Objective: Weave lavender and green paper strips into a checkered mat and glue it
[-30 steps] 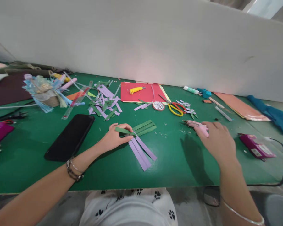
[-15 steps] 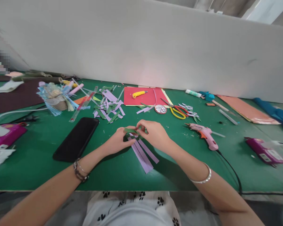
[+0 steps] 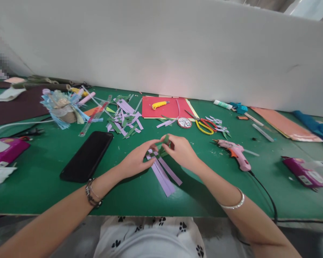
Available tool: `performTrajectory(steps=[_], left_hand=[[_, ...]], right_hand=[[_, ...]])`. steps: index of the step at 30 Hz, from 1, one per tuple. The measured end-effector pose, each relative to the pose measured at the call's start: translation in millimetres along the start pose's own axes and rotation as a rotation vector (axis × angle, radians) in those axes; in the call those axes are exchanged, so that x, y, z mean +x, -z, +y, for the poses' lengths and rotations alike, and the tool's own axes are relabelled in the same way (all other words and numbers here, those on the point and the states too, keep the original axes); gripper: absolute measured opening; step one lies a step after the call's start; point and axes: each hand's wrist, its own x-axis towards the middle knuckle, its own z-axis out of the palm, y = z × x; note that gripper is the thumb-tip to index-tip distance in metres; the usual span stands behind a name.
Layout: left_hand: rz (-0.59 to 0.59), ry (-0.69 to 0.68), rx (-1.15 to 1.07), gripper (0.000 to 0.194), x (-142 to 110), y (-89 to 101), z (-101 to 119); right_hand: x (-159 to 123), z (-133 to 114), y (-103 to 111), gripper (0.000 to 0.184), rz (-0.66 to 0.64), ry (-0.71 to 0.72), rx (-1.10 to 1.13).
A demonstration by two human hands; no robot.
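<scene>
At the middle of the green table (image 3: 43,193), both hands meet over a small weave of paper strips. My left hand (image 3: 136,160) pinches the left side of the woven strips, fingers closed on them. My right hand (image 3: 181,150) pinches the green paper strips (image 3: 164,143) and lifts their ends up off the table. Three lilac paper strips (image 3: 164,175) run from under the fingers toward me and lie flat. A black phone (image 3: 87,156) lies left of my left hand.
A pink glue gun (image 3: 235,152) with a black cord lies right of my hands. Yellow-handled scissors (image 3: 203,126), a red sheet (image 3: 165,106) with a yellow cutter (image 3: 159,105), loose strip offcuts (image 3: 123,122) and a blue tinsel bundle (image 3: 60,107) sit farther back. Magenta boxes (image 3: 305,173) flank both sides.
My right hand left the glue gun on the table and came to the strips. It now folds the green strips upward while my left hand keeps hold.
</scene>
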Motion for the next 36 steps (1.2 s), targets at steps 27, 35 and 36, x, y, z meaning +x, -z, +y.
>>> performTrajectory(steps=[27,35,36], left_hand=[[-0.206,-0.066,0.413,0.022,1.8,2.1,-1.1],[-0.286,-0.296,0.586,0.026,0.6,6.3,-4.8],[-0.293,-0.316,0.62,0.027,0.2,6.3,-4.1]], right_hand=[[-20.1,48.9,15.0,0.012,0.076,-0.161,0.067],[-21.8,51.8,13.1,0.01,0.085,-0.136,0.009],[-21.9,52.7,12.1,0.01,0.091,-0.116,-0.009]])
